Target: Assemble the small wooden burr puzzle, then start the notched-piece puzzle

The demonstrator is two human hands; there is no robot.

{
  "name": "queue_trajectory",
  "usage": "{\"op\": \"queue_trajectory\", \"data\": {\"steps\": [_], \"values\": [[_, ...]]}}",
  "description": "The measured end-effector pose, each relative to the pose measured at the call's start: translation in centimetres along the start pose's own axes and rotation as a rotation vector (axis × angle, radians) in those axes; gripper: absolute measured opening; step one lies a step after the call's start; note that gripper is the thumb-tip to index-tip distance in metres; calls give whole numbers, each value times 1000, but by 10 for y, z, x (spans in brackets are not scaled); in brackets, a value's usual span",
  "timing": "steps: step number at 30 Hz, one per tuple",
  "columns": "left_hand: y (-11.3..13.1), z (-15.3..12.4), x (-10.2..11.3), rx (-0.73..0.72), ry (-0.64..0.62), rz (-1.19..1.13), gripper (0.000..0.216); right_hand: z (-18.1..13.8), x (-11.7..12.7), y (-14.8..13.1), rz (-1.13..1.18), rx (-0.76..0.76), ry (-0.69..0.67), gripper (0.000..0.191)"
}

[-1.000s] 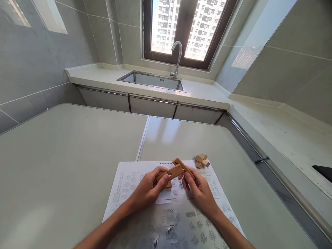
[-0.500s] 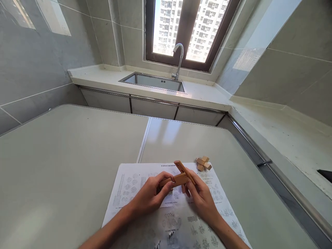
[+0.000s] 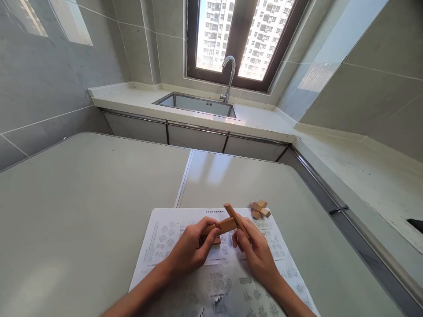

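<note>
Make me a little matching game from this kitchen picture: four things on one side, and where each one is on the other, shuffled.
Things:
1. wooden sticks
2. small assembled wooden puzzle
3. printed sheet
4. tap

Places:
A. beside the sink, under the window
B. flat on the table, beneath both hands
C. pinched between left hand and right hand
D. at the sheet's far right corner

Pairs: 1-C, 2-D, 3-B, 4-A

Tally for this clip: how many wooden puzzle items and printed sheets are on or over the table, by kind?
Loose wooden bars, crossed, held in the left hand and right hand: 2 (bar in left hand, bar in right hand); a further piece under the left hand cannot be made out.
Assembled wooden puzzle on the table: 1
Printed sheet: 1
Total: 4
</note>
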State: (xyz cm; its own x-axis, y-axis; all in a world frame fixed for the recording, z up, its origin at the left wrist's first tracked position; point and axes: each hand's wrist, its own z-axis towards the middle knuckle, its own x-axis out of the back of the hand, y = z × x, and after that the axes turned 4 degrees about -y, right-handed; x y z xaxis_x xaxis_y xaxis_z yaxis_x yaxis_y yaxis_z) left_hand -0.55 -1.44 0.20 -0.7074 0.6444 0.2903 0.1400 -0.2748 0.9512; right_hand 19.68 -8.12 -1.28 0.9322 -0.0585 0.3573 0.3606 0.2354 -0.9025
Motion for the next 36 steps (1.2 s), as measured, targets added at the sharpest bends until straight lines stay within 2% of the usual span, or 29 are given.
{"op": "queue_trajectory", "data": {"steps": [10,24,32,36], "values": [[0,0,0,-3,-6,-7,28,-2,-3,7,-128,202,51,50],[-1,0,1,-1,12,29,26,-7,-9,17,-179,171,46,53],[1,-1,-1,-11,4,-45,27,-10,-14,21,-232,168,90,55],[1,-1,0,-2,18,-13,26,-8,-14,18,-213,187,58,57]]}}
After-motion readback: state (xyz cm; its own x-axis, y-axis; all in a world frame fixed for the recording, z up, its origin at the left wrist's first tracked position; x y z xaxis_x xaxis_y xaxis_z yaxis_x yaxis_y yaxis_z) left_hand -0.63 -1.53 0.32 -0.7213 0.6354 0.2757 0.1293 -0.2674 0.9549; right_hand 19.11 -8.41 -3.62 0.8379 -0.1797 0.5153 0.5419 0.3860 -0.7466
